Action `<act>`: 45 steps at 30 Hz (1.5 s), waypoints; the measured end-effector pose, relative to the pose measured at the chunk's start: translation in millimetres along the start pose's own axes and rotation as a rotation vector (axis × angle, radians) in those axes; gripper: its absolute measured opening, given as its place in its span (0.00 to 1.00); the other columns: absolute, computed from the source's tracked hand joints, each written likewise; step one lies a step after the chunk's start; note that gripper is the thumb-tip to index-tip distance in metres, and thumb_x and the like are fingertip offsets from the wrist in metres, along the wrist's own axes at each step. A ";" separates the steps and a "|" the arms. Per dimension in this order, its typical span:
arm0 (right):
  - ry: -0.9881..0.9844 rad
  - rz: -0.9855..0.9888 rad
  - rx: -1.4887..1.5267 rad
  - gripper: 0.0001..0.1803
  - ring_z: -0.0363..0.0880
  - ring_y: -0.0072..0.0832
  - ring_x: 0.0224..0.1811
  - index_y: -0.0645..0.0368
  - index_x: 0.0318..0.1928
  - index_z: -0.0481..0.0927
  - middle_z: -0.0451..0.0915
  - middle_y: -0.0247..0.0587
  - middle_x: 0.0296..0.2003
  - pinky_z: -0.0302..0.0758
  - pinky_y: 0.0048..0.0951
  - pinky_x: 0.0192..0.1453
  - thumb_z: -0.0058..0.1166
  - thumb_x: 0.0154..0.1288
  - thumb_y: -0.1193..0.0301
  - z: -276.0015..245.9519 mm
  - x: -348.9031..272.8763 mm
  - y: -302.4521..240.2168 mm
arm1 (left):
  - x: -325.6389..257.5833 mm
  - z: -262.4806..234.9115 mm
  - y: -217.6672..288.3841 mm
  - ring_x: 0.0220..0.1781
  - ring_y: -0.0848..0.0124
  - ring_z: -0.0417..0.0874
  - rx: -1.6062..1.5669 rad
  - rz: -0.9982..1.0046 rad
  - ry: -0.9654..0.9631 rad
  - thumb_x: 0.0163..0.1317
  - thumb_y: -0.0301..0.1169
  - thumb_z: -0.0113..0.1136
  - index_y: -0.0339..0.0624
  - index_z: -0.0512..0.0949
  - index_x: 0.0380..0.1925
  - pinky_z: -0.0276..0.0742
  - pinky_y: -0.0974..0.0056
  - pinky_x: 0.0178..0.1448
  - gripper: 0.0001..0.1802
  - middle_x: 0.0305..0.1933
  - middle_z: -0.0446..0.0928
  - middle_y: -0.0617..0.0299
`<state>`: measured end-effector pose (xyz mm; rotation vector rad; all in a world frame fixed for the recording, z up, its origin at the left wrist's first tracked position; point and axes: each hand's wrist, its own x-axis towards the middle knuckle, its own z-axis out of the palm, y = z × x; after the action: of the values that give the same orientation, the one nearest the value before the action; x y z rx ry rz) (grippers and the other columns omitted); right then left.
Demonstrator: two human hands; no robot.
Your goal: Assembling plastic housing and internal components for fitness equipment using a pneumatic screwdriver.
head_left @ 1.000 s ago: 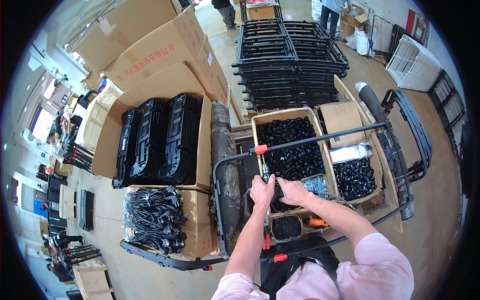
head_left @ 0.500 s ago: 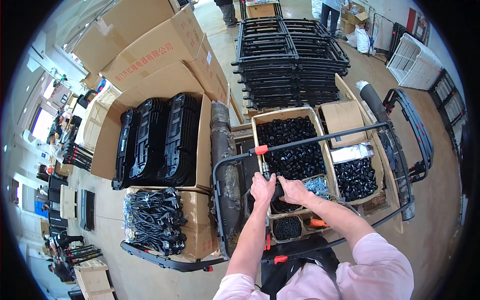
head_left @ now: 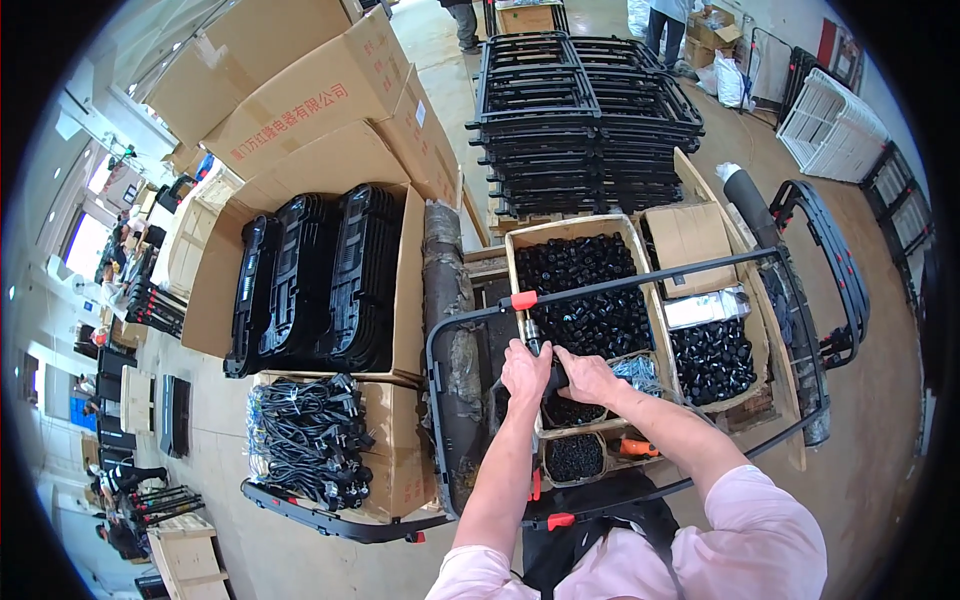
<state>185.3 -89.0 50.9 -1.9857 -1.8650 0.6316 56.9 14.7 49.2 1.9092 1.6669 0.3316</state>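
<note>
A black power screwdriver with a silver front end (head_left: 531,329) points away from me, toward a red joint piece (head_left: 523,300) on a black metal frame (head_left: 660,272). My left hand (head_left: 526,371) is wrapped around the tool's body from the left. My right hand (head_left: 588,380) closes on its black rear part from the right; its fingers are partly hidden. Whether the tip touches a screw in the joint is too small to tell. The frame lies across the parts boxes, with another red joint piece (head_left: 561,520) on its near side.
Bins of black caps (head_left: 580,290), black knobs (head_left: 712,358), silver screws (head_left: 637,374) and small black parts (head_left: 575,456) sit beneath the frame. An orange-handled tool (head_left: 638,448) lies nearby. Bundled black cables (head_left: 312,440) and a carton of black mouldings (head_left: 362,275) stand left; stacked frames (head_left: 585,120) stand beyond.
Both hands and the tool have shifted very slightly away from me, toward the red joint. The grip stays the same.
</note>
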 end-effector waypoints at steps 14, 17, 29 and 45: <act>0.041 -0.068 -0.006 0.34 0.84 0.52 0.55 0.58 0.60 0.76 0.75 0.48 0.54 0.85 0.50 0.57 0.75 0.53 0.69 9.3 -6.5 -11.9 | -2.3 -4.9 -5.7 0.52 0.38 0.88 0.032 0.027 -0.046 0.63 0.58 0.70 0.34 0.78 0.48 0.84 0.41 0.57 0.35 0.51 0.85 0.37; 0.037 -0.068 -0.012 0.34 0.84 0.52 0.55 0.58 0.61 0.76 0.75 0.49 0.54 0.85 0.50 0.56 0.75 0.53 0.69 11.3 -8.4 -12.8 | -4.8 -5.9 -6.8 0.53 0.38 0.88 0.026 0.021 -0.053 0.63 0.58 0.70 0.34 0.78 0.48 0.84 0.41 0.57 0.35 0.51 0.85 0.37; 0.055 -0.074 0.003 0.32 0.84 0.53 0.53 0.59 0.60 0.76 0.75 0.49 0.54 0.85 0.51 0.55 0.73 0.54 0.69 13.5 -19.2 -16.4 | -17.7 -8.1 -9.2 0.56 0.38 0.87 0.014 0.029 -0.048 0.62 0.58 0.69 0.33 0.79 0.47 0.82 0.41 0.61 0.35 0.51 0.85 0.35; 0.140 -0.140 -0.065 0.37 0.86 0.52 0.46 0.63 0.65 0.74 0.78 0.52 0.47 0.84 0.49 0.51 0.72 0.53 0.70 -11.7 -168.3 -78.3 | -158.7 -16.1 -40.5 0.52 0.59 0.88 -0.503 -0.121 -0.132 0.68 0.56 0.70 0.27 0.80 0.54 0.83 0.56 0.58 0.38 0.51 0.86 0.44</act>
<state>119.2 -249.8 116.9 -1.8661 -1.9402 0.3869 -15.1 -132.1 68.1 1.4213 1.4373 0.5099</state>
